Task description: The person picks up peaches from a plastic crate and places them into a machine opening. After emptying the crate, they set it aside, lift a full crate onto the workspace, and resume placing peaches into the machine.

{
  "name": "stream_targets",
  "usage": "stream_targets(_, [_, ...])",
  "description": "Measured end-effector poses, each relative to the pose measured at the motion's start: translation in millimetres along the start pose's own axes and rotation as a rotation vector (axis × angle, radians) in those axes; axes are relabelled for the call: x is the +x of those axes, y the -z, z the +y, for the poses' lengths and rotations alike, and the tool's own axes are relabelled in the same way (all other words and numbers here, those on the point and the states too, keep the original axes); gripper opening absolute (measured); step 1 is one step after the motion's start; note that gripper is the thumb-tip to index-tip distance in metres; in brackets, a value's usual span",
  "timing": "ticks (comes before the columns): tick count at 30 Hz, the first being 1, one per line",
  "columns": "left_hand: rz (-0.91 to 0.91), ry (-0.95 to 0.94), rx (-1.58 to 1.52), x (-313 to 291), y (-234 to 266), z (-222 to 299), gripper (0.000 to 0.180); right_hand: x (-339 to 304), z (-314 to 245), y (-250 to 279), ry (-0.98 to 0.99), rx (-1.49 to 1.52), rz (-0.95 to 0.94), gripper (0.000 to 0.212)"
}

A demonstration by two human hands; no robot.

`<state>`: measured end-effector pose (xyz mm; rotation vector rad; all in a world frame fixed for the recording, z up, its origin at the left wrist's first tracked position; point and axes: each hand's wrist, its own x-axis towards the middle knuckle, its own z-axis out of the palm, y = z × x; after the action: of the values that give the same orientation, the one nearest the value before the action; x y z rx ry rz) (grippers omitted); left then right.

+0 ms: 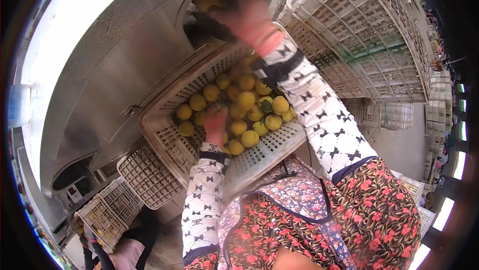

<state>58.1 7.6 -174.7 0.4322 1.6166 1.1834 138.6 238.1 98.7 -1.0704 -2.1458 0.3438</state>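
Observation:
A pale plastic crate with slotted walls sits tilted in front of me, holding many round yellow peaches. A green leaf lies among them. My left hand is down in the crate, fingers curled among the peaches at its left side; what lies under the fingers is hidden. My right hand is beyond the crate's far end, reaching into a round opening in a grey metal machine. It is smeared by motion. A yellow blur shows by its fingers, and I cannot tell whether they hold it.
The metal machine curves along the left, with a second opening lower down. Tall stacked crates stand at right. An upended crate is left of mine. At lower left another person is beside more crates.

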Motion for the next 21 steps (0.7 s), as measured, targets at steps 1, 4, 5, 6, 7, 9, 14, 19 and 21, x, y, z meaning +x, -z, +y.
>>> stream_targets(1, [-0.026,-0.015,-0.004,5,-2,-15,0.052,-16,6,9,0.079,0.167,0.177,0.061])
stream_targets(4, [-0.039,0.011,0.088,30,-24,-47,0.069,-94,45,4,-0.119,0.168,-0.138,0.053])
stream_targets(5, [-0.024,0.017,0.199,38,-28,-57,0.074,-116,53,-7,-0.277,0.216,-0.293,0.051])
stream_targets(6, [-0.016,0.021,0.31,45,-38,-62,0.08,-138,75,-21,-0.239,0.088,-0.406,0.047])
stream_targets(7, [-0.021,0.033,0.298,47,-57,-46,0.08,-157,101,-31,-0.208,-0.053,-0.512,0.044])
stream_targets(9, [-0.191,0.151,0.726,40,-92,9,0.093,-171,132,-43,-0.212,-0.276,-0.696,0.046])
stream_targets(14, [-0.281,0.126,0.352,57,-64,-42,0.074,-180,168,-103,0.179,-0.786,-1.396,0.061])
stream_targets(19, [-0.645,0.234,-0.292,50,-45,-42,0.062,-160,162,-83,0.017,-0.528,-1.458,0.07])
stream_targets(21, [-0.7,-0.016,0.401,50,-40,-38,0.069,-163,157,-56,-0.106,-0.252,-1.104,0.083])
